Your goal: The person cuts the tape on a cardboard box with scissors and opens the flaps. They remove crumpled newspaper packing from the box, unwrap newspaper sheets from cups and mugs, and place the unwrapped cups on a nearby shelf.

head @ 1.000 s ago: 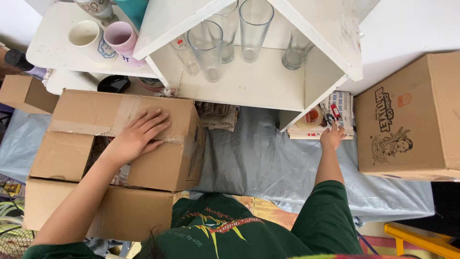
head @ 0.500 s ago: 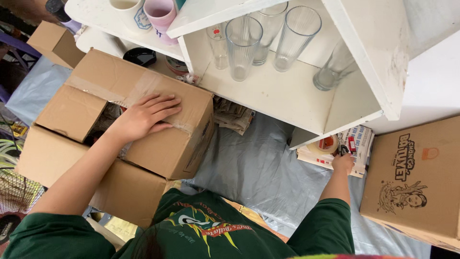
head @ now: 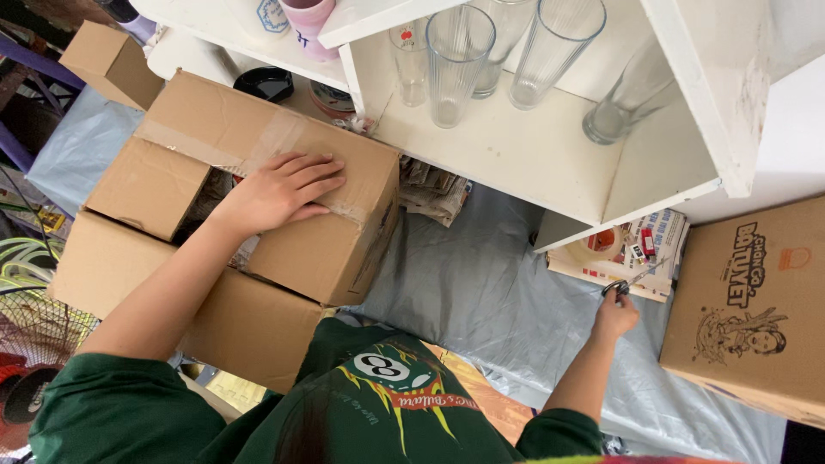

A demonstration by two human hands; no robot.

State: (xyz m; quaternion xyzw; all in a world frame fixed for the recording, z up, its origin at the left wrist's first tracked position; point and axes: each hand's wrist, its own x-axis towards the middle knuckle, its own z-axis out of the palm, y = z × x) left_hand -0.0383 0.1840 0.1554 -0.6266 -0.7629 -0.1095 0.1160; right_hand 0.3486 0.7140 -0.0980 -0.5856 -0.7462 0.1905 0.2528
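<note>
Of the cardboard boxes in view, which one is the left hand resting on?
The left hand lies flat on the taped flap of the open box stacked left of the shelf; the printed box at right stands apart, untouched.

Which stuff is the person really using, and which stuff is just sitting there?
Using: cardboard box under the left hand; scissors at the right hand.
Just sitting: glasses, pink mug, tape roll, printed box, newspapers.

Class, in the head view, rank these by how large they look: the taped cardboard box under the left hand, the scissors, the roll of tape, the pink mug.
1. Taped cardboard box
2. Pink mug, partly cut off
3. Roll of tape and scissors: too alike to rank
</note>
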